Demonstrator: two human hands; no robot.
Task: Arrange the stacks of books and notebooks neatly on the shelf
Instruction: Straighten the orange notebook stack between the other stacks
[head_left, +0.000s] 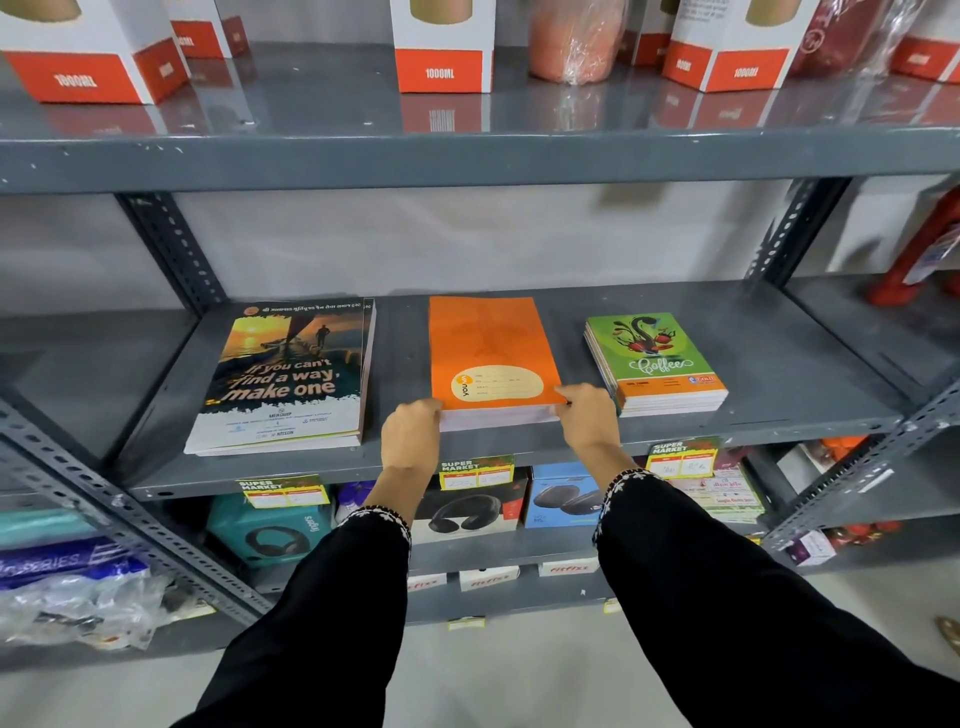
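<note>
Three stacks lie flat on the grey middle shelf (519, 441). In the centre is an orange notebook stack (488, 348). My left hand (410, 436) grips its near left corner and my right hand (587, 415) grips its near right corner. To the left lies a larger stack with a sunset cover reading "If you can't find a way, make one" (291, 374). A smaller green "Coffee" notebook stack (657, 364) lies on the right, close to my right hand.
Above, the upper shelf (467, 156) carries white and red 1000ML boxes (441, 47) and wrapped items. Below are headphone boxes (467, 509) and yellow price tags (475, 470). Slotted steel uprights (171, 249) frame the bay. Plastic-wrapped goods (72, 597) sit at lower left.
</note>
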